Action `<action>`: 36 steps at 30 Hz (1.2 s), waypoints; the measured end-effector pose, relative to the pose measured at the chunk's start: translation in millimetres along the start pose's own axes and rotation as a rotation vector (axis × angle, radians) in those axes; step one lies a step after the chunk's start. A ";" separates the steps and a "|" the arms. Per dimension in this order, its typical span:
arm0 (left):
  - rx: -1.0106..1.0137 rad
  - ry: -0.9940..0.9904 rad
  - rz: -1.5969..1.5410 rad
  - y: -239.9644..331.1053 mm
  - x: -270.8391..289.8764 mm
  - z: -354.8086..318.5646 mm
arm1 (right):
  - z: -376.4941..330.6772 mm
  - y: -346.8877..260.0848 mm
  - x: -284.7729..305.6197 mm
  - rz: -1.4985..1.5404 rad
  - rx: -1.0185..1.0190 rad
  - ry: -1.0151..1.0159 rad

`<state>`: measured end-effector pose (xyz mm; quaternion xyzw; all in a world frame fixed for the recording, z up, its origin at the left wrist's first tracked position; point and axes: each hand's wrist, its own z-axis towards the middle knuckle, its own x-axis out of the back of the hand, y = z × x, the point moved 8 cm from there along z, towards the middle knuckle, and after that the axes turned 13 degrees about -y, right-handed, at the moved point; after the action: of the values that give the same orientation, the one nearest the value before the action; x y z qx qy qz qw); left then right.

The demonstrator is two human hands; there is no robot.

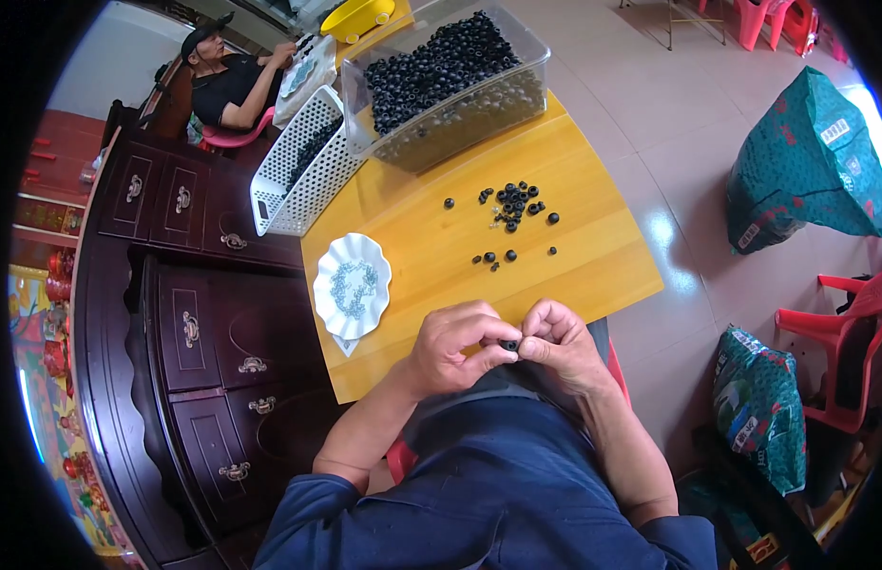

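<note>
Close to the table's near edge, my left hand point(449, 350) pinches a small round black plastic part point(508, 346) with a hole in it, between thumb and forefinger. My right hand point(566, 353) is closed in a pinch right beside that part, thumb against fingertips. Whatever its fingers hold is hidden or too small to make out. Beyond my hands, several loose black parts point(517, 199) lie scattered on the wooden table point(412, 266). To the left sits a white scalloped dish point(324, 288) holding many tiny clear pieces point(354, 285).
A clear plastic bin point(450, 142) full of black parts stands at the table's far side, with a white perforated basket point(287, 195) to its left. Dark wooden drawers point(203, 332) flank the left. Teal sacks point(793, 171) and a red stool point(850, 342) are at right. Another person point(237, 90) sits far left.
</note>
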<state>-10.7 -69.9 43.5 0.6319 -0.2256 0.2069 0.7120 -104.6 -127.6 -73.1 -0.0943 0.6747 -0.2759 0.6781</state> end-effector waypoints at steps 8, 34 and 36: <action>-0.065 0.014 0.151 5.8 -1.0 2.2 | -0.2 2.0 4.5 -0.017 0.004 0.019; -0.110 -0.048 0.326 10.4 -0.3 0.0 | 1.9 2.7 5.7 -0.147 0.008 0.047; -0.125 -0.024 0.319 10.5 1.2 -0.5 | 1.8 2.2 4.7 -0.135 0.003 0.050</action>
<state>-15.9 -68.2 52.7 0.5450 -0.3440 0.2952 0.7053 -102.5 -128.6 -78.1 -0.1318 0.6829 -0.3243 0.6411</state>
